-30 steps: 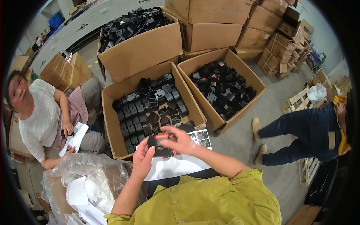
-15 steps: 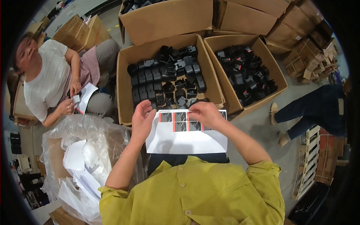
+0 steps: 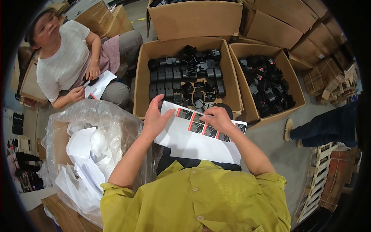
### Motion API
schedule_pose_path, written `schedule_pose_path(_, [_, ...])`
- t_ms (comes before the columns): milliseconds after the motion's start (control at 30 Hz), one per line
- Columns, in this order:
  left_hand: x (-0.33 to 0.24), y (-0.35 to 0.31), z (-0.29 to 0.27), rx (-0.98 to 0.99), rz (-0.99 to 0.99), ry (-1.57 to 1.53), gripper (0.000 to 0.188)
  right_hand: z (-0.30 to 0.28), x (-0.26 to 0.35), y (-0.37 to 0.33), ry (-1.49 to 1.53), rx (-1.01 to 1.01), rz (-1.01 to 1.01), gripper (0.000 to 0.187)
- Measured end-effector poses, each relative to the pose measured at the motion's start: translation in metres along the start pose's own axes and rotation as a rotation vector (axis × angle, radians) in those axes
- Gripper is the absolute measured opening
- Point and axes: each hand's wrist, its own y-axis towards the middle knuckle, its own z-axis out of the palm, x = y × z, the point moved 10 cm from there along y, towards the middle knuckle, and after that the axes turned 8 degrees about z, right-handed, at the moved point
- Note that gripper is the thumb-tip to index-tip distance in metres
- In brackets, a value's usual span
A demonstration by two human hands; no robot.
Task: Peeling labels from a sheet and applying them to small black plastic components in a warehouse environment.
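A white sticker sheet [image 3: 193, 145] lies tilted across my lap, with rows of black, red-edged stickers [image 3: 209, 130] on its upper part. My left hand [image 3: 155, 119] is at the sheet's left corner; its thumb lies over the paper and its fingers are along the outer edge. Above the sticker rows, my right hand [image 3: 218, 119] has thumb and forefinger pinched at the edge of one sticker, which the fingertips partly cover. Just beyond the sheet stands an open cardboard box [image 3: 185, 43] of black plastic parts [image 3: 166, 76], partly stacked in rows.
On the right, another cardboard box [image 3: 284, 56] holds loose black parts, some with red marks. A plastic-lined box [image 3: 56, 135] of white paper scraps [image 3: 87, 170] stands left. A seated co-worker [image 3: 65, 58] handles a white sheet. Someone's dark-trousered legs [image 3: 320, 125] are near a wooden pallet [image 3: 315, 181].
The sheet has turned clockwise, its left corner rising. My left thumb has come over the paper, and my right hand has shifted right and slightly down. The view has shifted as well.
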Motion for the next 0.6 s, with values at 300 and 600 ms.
schedule_pose_path(300, [0.013,0.006,-0.010,-0.008,-0.022,0.054,0.078,-0.007,0.027,-0.012,-0.158,-0.122,-0.402,0.020])
schedule_pose_path(600, [0.041,-0.007,0.006,0.163,-0.346,-0.289,0.074,-0.002,0.030,-0.010,0.180,0.075,-0.161,0.019])
